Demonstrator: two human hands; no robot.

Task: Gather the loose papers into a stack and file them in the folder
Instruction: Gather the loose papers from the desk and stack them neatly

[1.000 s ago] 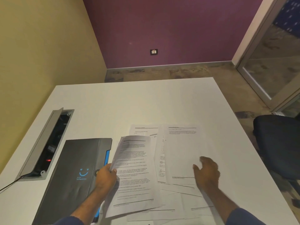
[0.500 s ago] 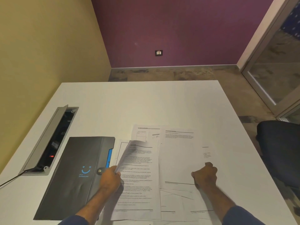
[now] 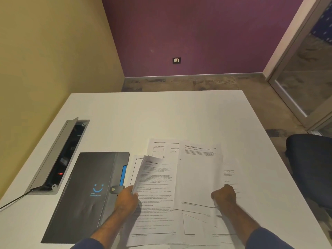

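Right hand [image 3: 223,195] went from flat on the papers to pinching one sheet [image 3: 199,175], lifting it. Left hand [image 3: 126,198] grips the started stack [image 3: 154,191]. More papers [image 3: 231,174] loose on table; folder [image 3: 86,193] closed at left.

White table [image 3: 161,114] as landmark. Open grey cable box [image 3: 59,157] set into its left side, cable [image 3: 12,202] trailing off left edge. Dark chair [image 3: 310,168] beside right edge. Wall socket [image 3: 176,60] on purple wall beyond far edge.
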